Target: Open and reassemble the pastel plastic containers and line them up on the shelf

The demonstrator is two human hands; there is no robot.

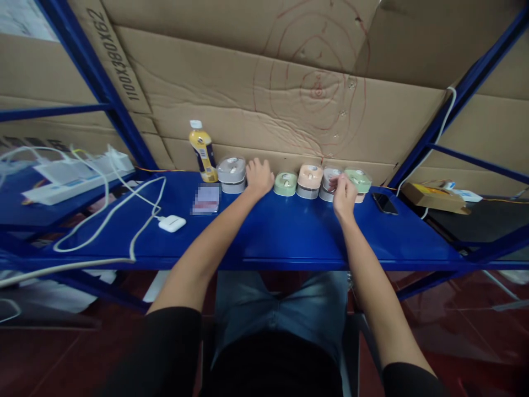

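Observation:
Small round-cornered cases stand in a row along the back of the blue shelf. My left hand [259,177] is between a stack of grey cases [232,174] and a single green case [285,184]; its fingers reach toward the cardboard, and what lies under them is hidden. My right hand [344,194] is at the front of another grey stack [329,180], its fingertips bent close to the upper case. Whether they grip anything does not show. Left of that is a peach case [309,175] on a grey one, and to the right a green case [359,181] on a peach one.
A yellow bottle [203,153], a small card-like item [206,198] and a white earphone case [172,223] with cables are on the left. A dark phone [385,203] lies at the right. Cardboard [206,82] closes off the back; blue posts stand at both sides.

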